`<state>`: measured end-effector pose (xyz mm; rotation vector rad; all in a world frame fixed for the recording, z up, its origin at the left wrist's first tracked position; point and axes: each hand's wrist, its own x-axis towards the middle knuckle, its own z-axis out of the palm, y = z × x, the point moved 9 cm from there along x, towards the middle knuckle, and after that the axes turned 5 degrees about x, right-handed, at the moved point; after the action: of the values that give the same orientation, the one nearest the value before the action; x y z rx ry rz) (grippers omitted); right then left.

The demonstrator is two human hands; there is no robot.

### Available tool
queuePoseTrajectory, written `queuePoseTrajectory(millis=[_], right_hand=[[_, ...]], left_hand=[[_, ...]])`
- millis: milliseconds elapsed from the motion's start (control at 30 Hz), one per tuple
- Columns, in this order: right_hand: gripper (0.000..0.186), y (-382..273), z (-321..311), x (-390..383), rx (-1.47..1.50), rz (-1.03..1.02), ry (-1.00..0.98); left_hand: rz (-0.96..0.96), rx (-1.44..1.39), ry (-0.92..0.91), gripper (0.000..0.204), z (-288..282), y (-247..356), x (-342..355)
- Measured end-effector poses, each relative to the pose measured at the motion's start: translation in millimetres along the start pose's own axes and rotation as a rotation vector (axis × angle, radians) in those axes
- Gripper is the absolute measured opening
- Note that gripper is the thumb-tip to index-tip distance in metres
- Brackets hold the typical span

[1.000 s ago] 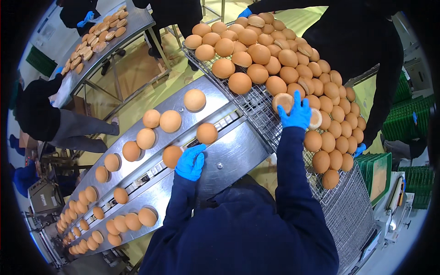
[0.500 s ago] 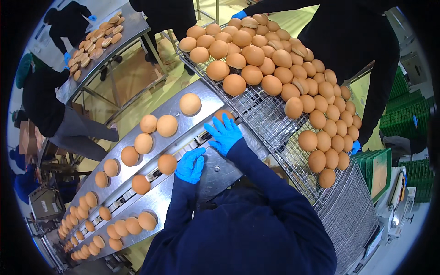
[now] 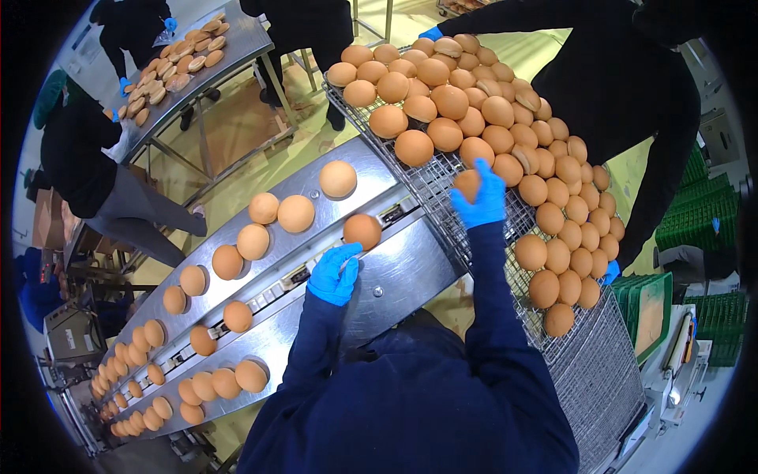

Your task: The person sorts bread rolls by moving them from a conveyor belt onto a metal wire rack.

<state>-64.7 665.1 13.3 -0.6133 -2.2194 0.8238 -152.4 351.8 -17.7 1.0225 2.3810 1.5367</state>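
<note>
My right hand (image 3: 483, 200), in a blue glove, is closed around a round brown bun (image 3: 466, 186) over the bare part of a wire rack (image 3: 438, 182). Many similar buns are heaped on that rack. My left hand (image 3: 335, 275), also gloved in blue, is held low over the steel conveyor table (image 3: 395, 265). Its fingers are slightly bent, thumb apart, with the fingertips at the lower edge of another bun (image 3: 362, 231) in the conveyor channel. Whether they press on it I cannot tell. More buns sit spaced along the channel towards the lower left.
Rows of buns (image 3: 253, 241) lie on both steel sides of the channel. Across the rack stands a co-worker in black (image 3: 624, 87), gloved hands at its edges. Stacked wire racks (image 3: 592, 379) and green crates (image 3: 643, 304) are at right. Other people work around a steel table (image 3: 245, 39) at upper left.
My right hand has moved right from the conveyor's end onto the rack and taken hold of a bun. Buns in the channel have shifted down-left. My left hand has stayed nearly in place.
</note>
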Motion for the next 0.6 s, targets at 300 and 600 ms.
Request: queuePoseTrajectory(millis=[300, 600], right_hand=[[0.073, -67.6, 90.9, -75.5, -0.408, -0.074, -0.266], [0.067, 58.7, -109.3, -86.9, -0.770, 0.635, -0.090]], left_hand=[[-0.163, -0.071, -0.094, 0.022, 5.0, -42.5, -19.2], [0.060, 0.027, 0.024, 0.022, -9.6, -22.0, -8.2]])
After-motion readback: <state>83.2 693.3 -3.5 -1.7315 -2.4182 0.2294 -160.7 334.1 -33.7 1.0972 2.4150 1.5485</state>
